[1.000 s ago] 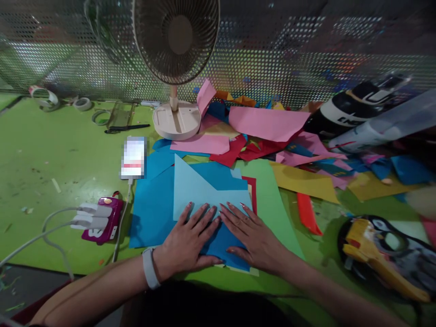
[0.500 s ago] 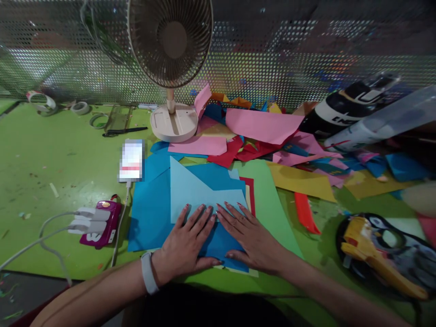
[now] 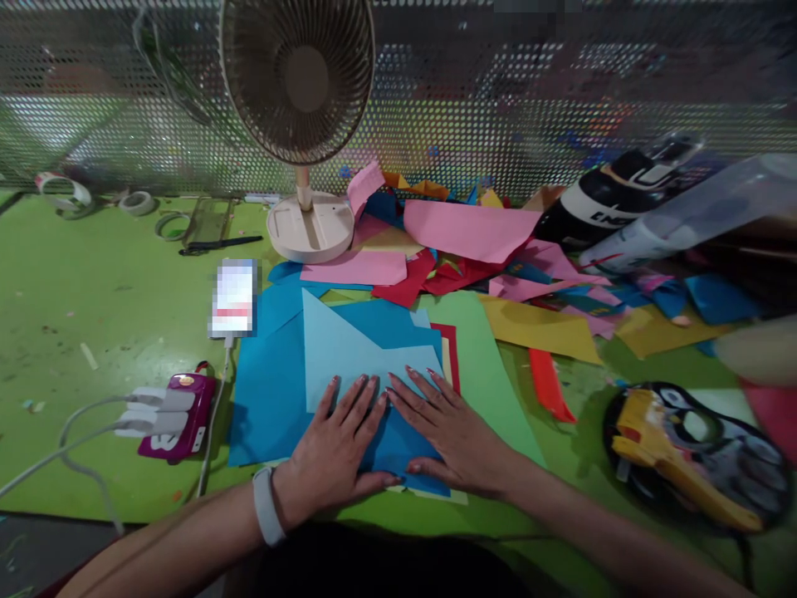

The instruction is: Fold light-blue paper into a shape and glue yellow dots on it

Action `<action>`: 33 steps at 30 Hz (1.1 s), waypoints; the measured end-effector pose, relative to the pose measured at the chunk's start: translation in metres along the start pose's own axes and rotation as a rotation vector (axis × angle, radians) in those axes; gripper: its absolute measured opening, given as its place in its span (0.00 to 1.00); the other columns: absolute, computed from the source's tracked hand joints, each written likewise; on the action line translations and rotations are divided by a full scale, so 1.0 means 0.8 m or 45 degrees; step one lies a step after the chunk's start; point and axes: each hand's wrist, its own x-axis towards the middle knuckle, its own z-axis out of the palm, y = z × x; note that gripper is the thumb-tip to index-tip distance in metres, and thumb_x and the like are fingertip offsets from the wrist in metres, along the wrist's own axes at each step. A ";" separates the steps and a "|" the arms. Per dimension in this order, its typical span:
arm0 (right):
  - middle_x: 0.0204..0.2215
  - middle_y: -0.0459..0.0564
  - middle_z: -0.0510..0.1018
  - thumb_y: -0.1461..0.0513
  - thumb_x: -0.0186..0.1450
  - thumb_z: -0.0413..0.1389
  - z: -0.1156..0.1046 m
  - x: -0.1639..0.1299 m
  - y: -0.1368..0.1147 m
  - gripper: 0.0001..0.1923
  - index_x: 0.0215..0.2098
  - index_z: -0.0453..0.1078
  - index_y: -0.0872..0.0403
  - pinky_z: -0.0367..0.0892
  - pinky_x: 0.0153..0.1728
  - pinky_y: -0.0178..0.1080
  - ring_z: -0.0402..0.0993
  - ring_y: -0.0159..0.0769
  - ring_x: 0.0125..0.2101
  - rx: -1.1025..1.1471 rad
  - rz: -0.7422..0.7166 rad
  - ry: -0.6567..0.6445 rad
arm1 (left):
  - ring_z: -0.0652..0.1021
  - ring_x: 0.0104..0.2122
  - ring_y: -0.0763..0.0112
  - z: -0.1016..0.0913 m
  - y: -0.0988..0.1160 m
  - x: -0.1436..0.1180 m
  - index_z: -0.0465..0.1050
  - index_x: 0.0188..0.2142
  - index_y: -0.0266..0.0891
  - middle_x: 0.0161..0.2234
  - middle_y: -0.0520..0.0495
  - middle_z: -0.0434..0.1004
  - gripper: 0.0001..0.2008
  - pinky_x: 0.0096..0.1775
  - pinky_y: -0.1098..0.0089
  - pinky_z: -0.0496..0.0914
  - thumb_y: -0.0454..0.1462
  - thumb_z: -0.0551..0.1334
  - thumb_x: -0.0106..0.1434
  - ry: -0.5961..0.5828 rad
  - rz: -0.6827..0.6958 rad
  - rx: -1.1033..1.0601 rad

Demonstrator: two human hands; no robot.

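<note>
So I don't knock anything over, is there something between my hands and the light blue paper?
Nothing visible is in the way: your left hand and right hand both lie palm-down, reaching over the lower part of the light blue paper. The fan and black bottle are beyond it, not in between.

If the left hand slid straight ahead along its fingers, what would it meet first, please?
Sliding over the blue sheets, the left hand would probably first meet the red scrap beyond, though depth is unclear.
</note>
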 end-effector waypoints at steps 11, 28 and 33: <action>0.68 0.57 0.49 0.39 0.67 0.43 -0.003 -0.004 0.008 0.45 0.70 0.40 0.59 0.45 0.63 0.58 0.41 0.50 0.68 0.031 0.045 -0.045 | 0.51 0.67 0.48 -0.001 -0.008 0.003 0.49 0.67 0.28 0.67 0.31 0.51 0.46 0.64 0.47 0.39 0.62 0.45 0.64 0.032 0.057 0.049; 0.22 0.48 0.77 0.45 0.66 0.52 -0.089 0.099 0.021 0.25 0.25 0.69 0.57 0.67 0.27 0.34 0.75 0.31 0.20 1.041 0.601 -0.541 | 0.53 0.66 0.47 -0.020 -0.037 -0.039 0.41 0.69 0.30 0.68 0.30 0.46 0.49 0.63 0.48 0.49 0.61 0.51 0.62 0.069 0.113 0.095; 0.13 0.43 0.73 0.50 0.61 0.60 -0.055 0.151 0.020 0.23 0.18 0.64 0.57 0.63 0.21 0.30 0.71 0.28 0.15 1.314 0.641 -0.927 | 0.53 0.67 0.49 -0.018 -0.038 -0.040 0.41 0.69 0.32 0.68 0.32 0.47 0.48 0.64 0.48 0.48 0.62 0.50 0.62 0.048 0.091 0.077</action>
